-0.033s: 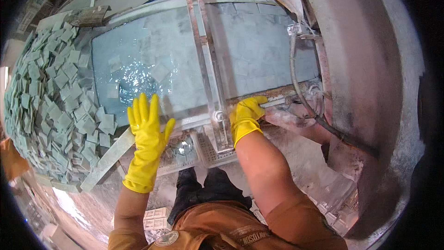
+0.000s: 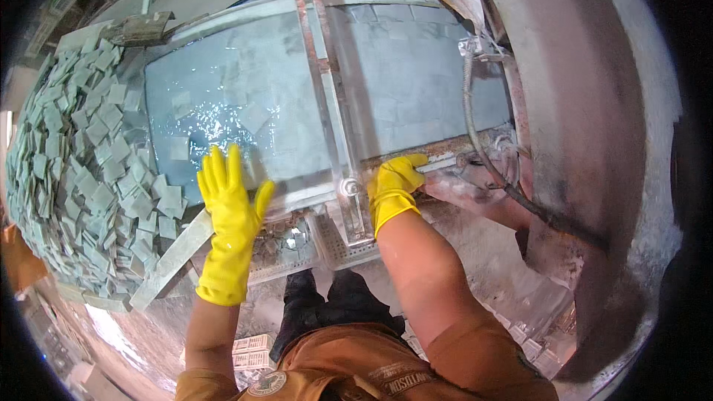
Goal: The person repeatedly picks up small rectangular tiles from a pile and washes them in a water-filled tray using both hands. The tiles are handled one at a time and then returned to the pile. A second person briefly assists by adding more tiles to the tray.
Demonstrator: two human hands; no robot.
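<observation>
You get bright, even daylight; glare sparkles off the wet slab [image 2: 245, 104] left of centre. Your yellow gloves look sharp. Straight edges bow toward the rim, and the corners fall to black.

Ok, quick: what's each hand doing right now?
Left hand: open, fingers spread, flat on the near edge of the wet cutting table, holding nothing.
Right hand: curled closed on the rusty metal rail.

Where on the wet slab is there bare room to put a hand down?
Free: the slab between the metal rail and the hose. Left of the rail, loose tiles dot it around the left hand. The tile heap at far left is crowded.
</observation>
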